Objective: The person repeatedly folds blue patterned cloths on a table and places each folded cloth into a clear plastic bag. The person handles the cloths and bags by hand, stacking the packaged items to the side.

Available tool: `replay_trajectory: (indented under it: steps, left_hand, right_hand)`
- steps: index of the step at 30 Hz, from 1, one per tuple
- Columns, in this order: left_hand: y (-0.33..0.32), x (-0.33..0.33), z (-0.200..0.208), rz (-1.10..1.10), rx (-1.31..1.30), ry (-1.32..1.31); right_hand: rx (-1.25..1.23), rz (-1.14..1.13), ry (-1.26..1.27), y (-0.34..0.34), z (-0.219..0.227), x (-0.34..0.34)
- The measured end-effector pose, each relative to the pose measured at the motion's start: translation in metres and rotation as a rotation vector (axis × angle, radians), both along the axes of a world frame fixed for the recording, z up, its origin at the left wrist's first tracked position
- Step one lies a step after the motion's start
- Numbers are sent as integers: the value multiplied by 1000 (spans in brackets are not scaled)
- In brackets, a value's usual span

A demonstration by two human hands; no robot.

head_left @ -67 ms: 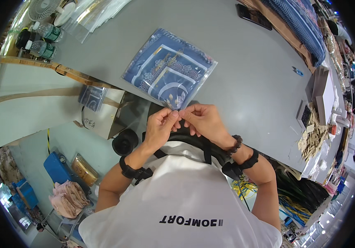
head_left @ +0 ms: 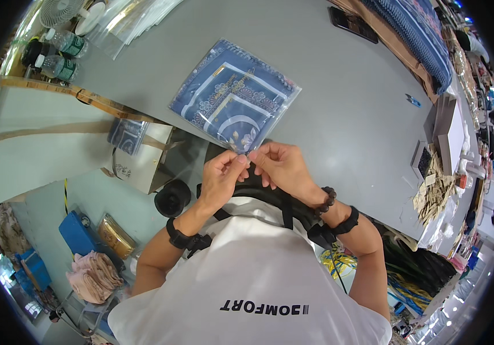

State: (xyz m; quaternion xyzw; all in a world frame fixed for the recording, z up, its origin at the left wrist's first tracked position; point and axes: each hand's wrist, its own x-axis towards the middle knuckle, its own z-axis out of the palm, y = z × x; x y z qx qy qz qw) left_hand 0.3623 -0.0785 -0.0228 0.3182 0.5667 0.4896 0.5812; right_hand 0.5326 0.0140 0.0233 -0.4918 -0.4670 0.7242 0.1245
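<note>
A folded blue patterned cloth [head_left: 232,106] with white border lines and flower motifs lies flat on the grey table, inside a clear plastic bag [head_left: 290,94]. The bag's near corner points toward me and reaches my fingertips at the table's front edge. My left hand [head_left: 222,177] is closed in a pinch at that corner, thumb against fingers. Close beside it, almost touching, my right hand [head_left: 283,167] pinches the same corner with thumb and forefinger. The fingers cover the very tip of the bag.
On the grey table [head_left: 350,115] lie a phone [head_left: 353,24], a small blue tool [head_left: 413,100] and folded blue cloths [head_left: 416,34]. Two water bottles [head_left: 57,68] and clear bags [head_left: 132,23] sit far left. A white paper bag [head_left: 143,167] hangs left.
Shine on the clear bag has shifted, and its near corner lies slightly differently. Both hands remain pinched at that corner.
</note>
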Motion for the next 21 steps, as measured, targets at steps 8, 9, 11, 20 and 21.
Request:
replay_trajectory:
  steps: [8, 9, 11, 20, 21]
  left_hand:
    - [-19, -38, -5, -161, -72, -151]
    - [-18, -44, -9, -129, -81, -255]
    - [-19, -50, -22, 78, -110, -336]
    - [-153, -149, -133, 695, -210, -220]
    - [-169, -162, -142, 853, -321, -187]
  right_hand:
    - [323, -5, -329, 86, 0, 56]
    - [312, 100, -317, 87, 0, 58]
    - [344, 304, -297, 82, 0, 58]
    - [400, -105, -292, 60, -14, 62]
    - [428, -113, -282, 58, -19, 64]
